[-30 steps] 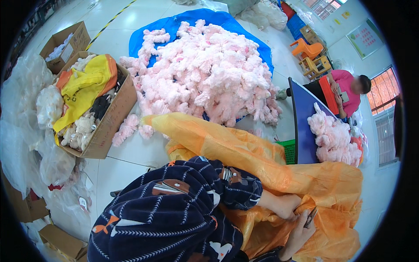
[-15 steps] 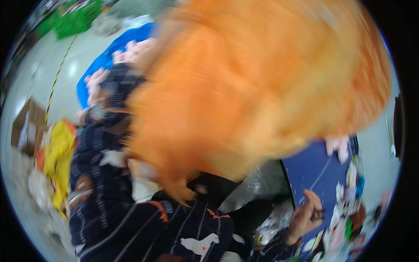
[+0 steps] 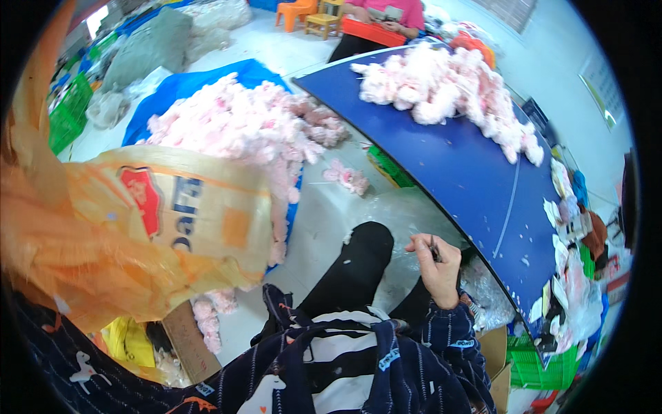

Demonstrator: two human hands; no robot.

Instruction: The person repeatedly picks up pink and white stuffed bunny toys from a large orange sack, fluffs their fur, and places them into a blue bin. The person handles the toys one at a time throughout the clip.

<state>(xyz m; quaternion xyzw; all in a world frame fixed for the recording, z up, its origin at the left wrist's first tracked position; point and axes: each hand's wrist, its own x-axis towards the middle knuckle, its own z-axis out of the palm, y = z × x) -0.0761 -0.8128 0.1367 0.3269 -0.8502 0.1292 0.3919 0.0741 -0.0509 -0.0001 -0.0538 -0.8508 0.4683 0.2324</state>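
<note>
My right hand [image 3: 438, 270] is raised over my lap, pinching a small dark metal tool [image 3: 434, 248] that looks like little scissors. A big orange plastic sack [image 3: 138, 241] with printed panels fills the left side, lifted up close to the camera. My left hand is hidden behind this sack; only its dark patterned sleeve [image 3: 62, 366] shows below. To my right is a blue table [image 3: 483, 179] with a pile of pink fluffy pieces [image 3: 441, 83] at its far end. A bigger pink pile [image 3: 241, 124] lies on a blue tarp [image 3: 172, 90] on the floor.
A cardboard box [image 3: 186, 338] stands by my left knee. Clear plastic [image 3: 407, 214] lies under the table edge. Green crates [image 3: 65, 117] sit at far left and another green crate [image 3: 545, 366] at lower right. A person in pink [image 3: 386, 10] sits at the table's far end.
The orange sack swung up across the whole view and now hangs at the left. The view has turned right toward the blue table. My right hand still holds the small tool.
</note>
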